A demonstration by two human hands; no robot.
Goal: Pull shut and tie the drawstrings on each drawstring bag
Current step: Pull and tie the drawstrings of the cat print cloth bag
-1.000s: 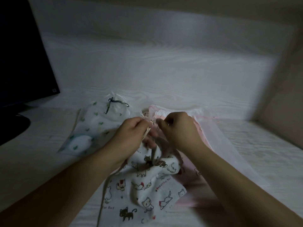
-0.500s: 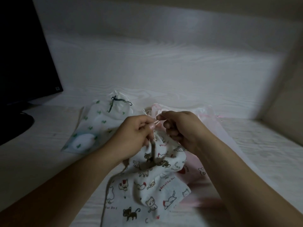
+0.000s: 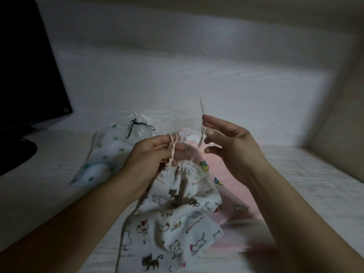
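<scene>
While left hand (image 3: 149,152) pinches drawstring (image 3: 172,146), right hand (image 3: 226,146) hangs released — whitish wood-grain desk (image 3: 197,95), dark monitor (image 3: 25,66) left.

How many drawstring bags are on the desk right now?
3: the cat bag in front under the hands, the pink bag behind it to the right, the green-print bag back left. More may be hidden underneath.

Single head view, angled down, close over desk (image 3: 295,174).

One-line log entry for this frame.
left hand: pinches cream drawstring | right hand: open, beside blurred cord | cat-print bag: cinched | green-print bag: tied
</scene>
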